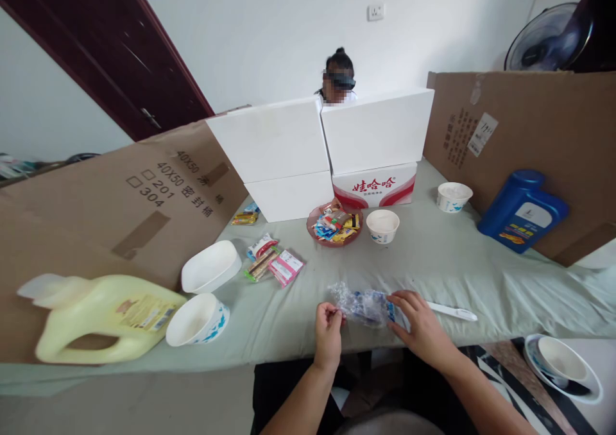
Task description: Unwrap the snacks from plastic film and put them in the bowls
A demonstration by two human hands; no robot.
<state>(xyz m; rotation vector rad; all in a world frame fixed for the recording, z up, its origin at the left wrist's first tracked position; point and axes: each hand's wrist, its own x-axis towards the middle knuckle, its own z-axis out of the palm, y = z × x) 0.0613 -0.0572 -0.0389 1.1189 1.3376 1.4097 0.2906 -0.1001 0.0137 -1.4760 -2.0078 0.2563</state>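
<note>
At the near edge of the cloth-covered table, my left hand (330, 332) pinches the left end of a crinkled clear plastic bag (363, 305) with blue print. My right hand (421, 326) grips the bag's right end, fingers curled over a blue-and-white part; what lies inside is unclear. A long white handle-like piece (455, 311) sticks out to the right from beside my right hand, its other end hidden. Beyond my hands, a pink glass bowl (314, 233) holds several wrapped snacks. Next to it stands a white paper bowl (384, 227).
White foam boards (279, 143) and a printed carton (373, 188) divide the table, with a person (339, 79) behind. Cardboard walls flank it. Left are a yellow jug (110, 316), paper bowls (195, 319) and snack packets (274, 265); right, a blue bottle (522, 213) and another paper bowl (453, 197).
</note>
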